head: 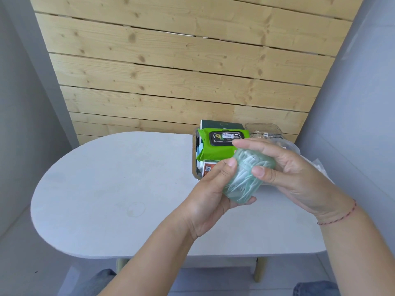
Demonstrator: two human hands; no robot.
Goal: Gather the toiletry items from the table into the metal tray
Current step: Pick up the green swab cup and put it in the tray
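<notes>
both hands, left hand (210,195) and right hand (292,174), grasp a green see-through jar (245,176) of white sticks, held above the table (111,184), just in front of the filled metal tray (195,165).

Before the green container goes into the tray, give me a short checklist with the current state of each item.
1. Green translucent container held securely: ok, the left hand grips its lower end and the right hand its upper end.
2. Container closed: cannot tell, fingers cover the seam.
3. Metal tray within reach: ok, it sits just behind the hands.
4. Free room in the tray: cannot tell, the green wipes pack and a dark green box fill the visible part; the hands hide the rest.
5. Other items left outside the tray: cannot tell, clear plastic shows behind the right hand.
</notes>
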